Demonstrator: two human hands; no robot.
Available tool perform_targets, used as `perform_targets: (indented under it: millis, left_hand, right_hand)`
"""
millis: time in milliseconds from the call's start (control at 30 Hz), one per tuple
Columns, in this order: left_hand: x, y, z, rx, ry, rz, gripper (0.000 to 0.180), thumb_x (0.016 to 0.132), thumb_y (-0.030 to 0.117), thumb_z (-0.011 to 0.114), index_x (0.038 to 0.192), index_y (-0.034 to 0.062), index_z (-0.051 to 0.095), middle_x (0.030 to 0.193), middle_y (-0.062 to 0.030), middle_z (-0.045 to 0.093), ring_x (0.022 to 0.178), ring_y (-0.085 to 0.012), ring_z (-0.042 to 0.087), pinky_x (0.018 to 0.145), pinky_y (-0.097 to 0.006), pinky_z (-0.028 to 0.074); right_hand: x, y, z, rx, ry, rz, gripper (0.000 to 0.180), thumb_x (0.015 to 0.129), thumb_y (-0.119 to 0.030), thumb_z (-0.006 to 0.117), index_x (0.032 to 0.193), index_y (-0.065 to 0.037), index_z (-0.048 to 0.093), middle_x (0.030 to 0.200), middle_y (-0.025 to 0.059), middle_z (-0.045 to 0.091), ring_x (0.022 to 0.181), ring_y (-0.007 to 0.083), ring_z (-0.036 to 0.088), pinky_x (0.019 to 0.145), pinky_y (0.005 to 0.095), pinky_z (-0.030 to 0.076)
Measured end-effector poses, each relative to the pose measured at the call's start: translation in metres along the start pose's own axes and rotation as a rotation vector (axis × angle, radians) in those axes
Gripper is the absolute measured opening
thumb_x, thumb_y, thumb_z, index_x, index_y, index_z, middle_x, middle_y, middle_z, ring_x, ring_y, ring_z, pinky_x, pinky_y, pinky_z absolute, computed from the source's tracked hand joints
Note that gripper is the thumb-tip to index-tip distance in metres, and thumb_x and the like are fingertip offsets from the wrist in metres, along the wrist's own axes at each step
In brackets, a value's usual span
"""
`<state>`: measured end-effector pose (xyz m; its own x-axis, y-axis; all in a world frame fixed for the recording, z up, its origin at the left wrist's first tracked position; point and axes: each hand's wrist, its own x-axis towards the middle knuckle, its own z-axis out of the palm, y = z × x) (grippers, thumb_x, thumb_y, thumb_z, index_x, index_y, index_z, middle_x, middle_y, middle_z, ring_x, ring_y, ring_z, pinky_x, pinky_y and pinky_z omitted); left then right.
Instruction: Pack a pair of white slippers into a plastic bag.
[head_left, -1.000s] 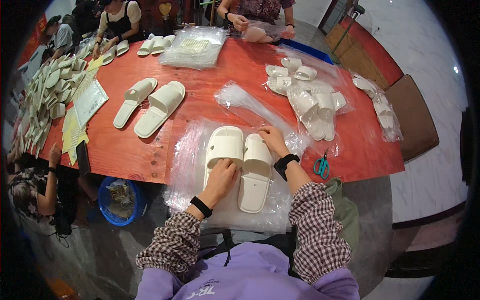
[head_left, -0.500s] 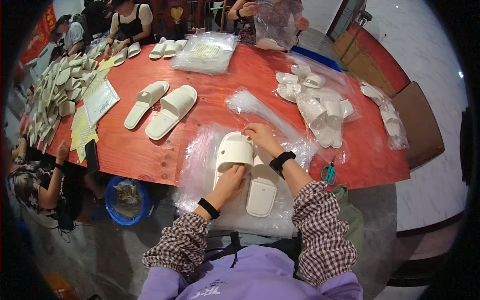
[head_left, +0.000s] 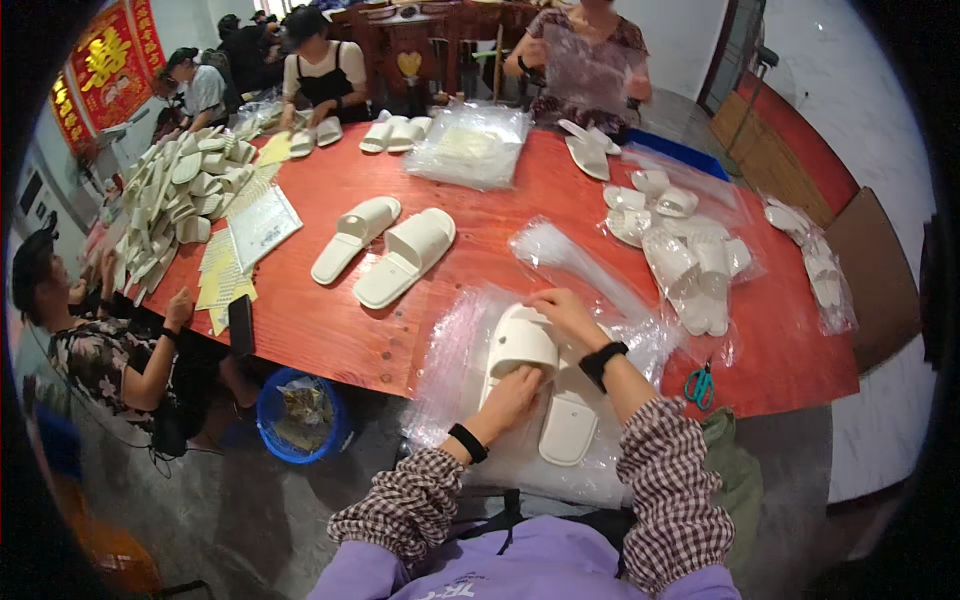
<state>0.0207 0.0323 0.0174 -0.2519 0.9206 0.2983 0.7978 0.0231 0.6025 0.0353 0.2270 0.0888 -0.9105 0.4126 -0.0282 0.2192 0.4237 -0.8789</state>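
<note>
A pair of cream slide slippers lies on a stack of clear plastic bags point(head_left: 450, 370) at the table's near edge. My left hand point(head_left: 512, 396) has its fingers tucked under the strap of the left slipper point(head_left: 523, 345), gripping it. At that slipper's toe end, my right hand point(head_left: 562, 314) pinches with bent fingers; the exact contact is partly hidden. Its forearm covers much of the right slipper point(head_left: 569, 432), whose heel end shows. Another slipper pair rests up-left, a smaller slipper point(head_left: 357, 238) beside a larger slipper point(head_left: 407, 258).
Bagged slippers point(head_left: 690, 265) lie right of my hands, with teal scissors point(head_left: 700, 386) nearer me. Loose clear bags point(head_left: 560, 255) fan out ahead. A slipper heap point(head_left: 180, 195) and yellow sheets point(head_left: 222, 270) occupy the left. A blue bin point(head_left: 300, 415) stands below; co-workers surround the table.
The view has shifted, so the table sits lower and farther right. Both my hands stay at the left slipper. Across the table, a co-worker's bag is now apart from the slippers lying there.
</note>
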Motion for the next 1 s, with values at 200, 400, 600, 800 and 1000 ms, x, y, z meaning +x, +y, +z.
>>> perform_targets:
  millis: [200,400,600,800,1000]
  left_hand:
    - [0.001,0.038,-0.044,-0.084,-0.021,0.044,0.046,0.085,0.004,0.056,0.13,0.0038,0.045,0.122,-0.0183,0.053,0.107,-0.0364,0.056,0.089,-0.041,0.048]
    - [0.063,0.026,-0.051,-0.148,0.314,0.014,0.031,0.085,0.003,0.055,0.116,0.0035,0.055,0.108,-0.0164,0.062,0.098,-0.035,0.062,0.081,-0.04,0.051]
    - [0.083,-0.009,-0.014,-0.55,0.174,-0.191,0.023,0.092,0.01,0.054,0.111,-0.0004,0.057,0.086,-0.0159,0.068,0.08,-0.0218,0.067,0.07,-0.033,0.051]
    - [0.084,-0.007,-0.019,-0.782,0.166,-0.297,0.019,0.096,0.017,0.054,0.101,-0.0001,0.062,0.078,-0.0092,0.068,0.07,-0.0125,0.064,0.063,-0.027,0.052]
    - [0.076,-0.001,-0.022,-0.716,0.165,-0.302,0.02,0.094,0.018,0.056,0.1,0.001,0.065,0.072,-0.0055,0.062,0.064,-0.0096,0.056,0.059,-0.025,0.045]
  right_hand:
    - [-0.045,0.011,-0.023,0.193,0.035,-0.032,0.024,0.093,-0.013,0.054,0.103,0.001,0.07,0.09,0.0076,0.069,0.086,0.0121,0.064,0.074,0.0263,0.05]
    - [-0.076,0.036,-0.004,0.579,0.1,-0.065,0.024,0.098,-0.013,0.052,0.113,0.0,0.064,0.103,0.0039,0.066,0.092,0.0118,0.062,0.082,0.0242,0.048]
    - [-0.079,0.041,0.0,0.564,0.227,0.027,0.024,0.097,-0.016,0.053,0.111,-0.002,0.066,0.099,0.0028,0.068,0.089,0.0107,0.062,0.074,0.0224,0.048]
    - [-0.08,0.011,-0.013,0.517,0.395,-0.024,0.024,0.096,-0.014,0.054,0.117,-0.006,0.063,0.097,0.0061,0.067,0.087,0.0129,0.066,0.072,0.0233,0.051]
    - [-0.078,0.009,-0.012,0.486,0.374,-0.09,0.021,0.093,-0.008,0.058,0.112,0.001,0.058,0.095,0.0103,0.068,0.088,0.0145,0.067,0.076,0.026,0.053]
